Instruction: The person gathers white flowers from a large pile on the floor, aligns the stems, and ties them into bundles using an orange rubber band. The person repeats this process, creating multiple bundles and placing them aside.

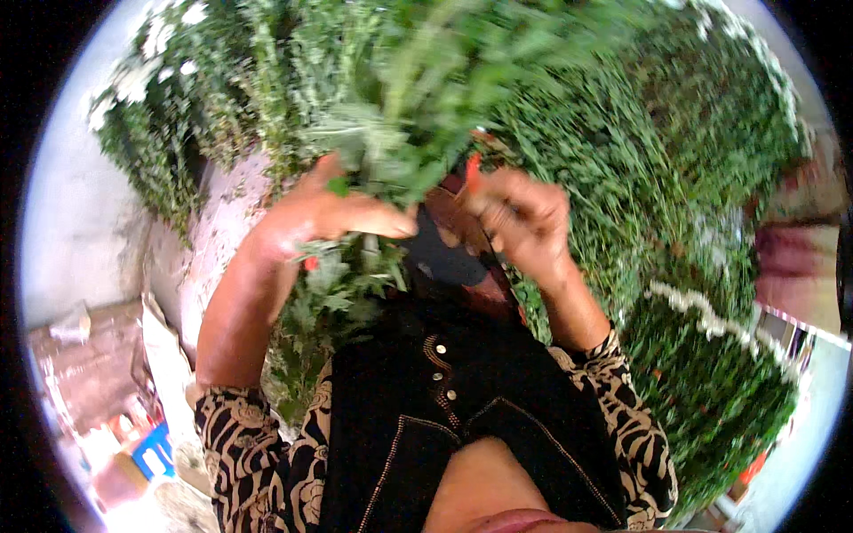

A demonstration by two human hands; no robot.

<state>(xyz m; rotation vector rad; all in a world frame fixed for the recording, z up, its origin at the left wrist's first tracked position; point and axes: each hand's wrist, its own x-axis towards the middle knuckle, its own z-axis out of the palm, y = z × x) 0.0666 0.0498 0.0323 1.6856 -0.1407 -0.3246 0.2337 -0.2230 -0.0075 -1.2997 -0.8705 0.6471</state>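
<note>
My left hand (351, 211) is closed around a bunch of green leafy stems (391, 147), held in front of my chest. The upper part of the bunch is smeared by motion, and cut leafy ends (342, 289) hang below the hand. To the right of it, my right hand (529, 218) is closed, its fingers curled and partly blurred. A small red thing (473, 171) shows at its fingertips, too blurred to name. Between the hands, a dark patch (444, 249) appears below the bunch.
Heaped green stems (613, 151) spread beyond and to the right of my hands. White-flowered bunches (155, 71) stand at the far left, and another white-topped bunch (720, 382) lies at the near right. A blue container (154, 453) sits at the lower left, near a pale wall (80, 204).
</note>
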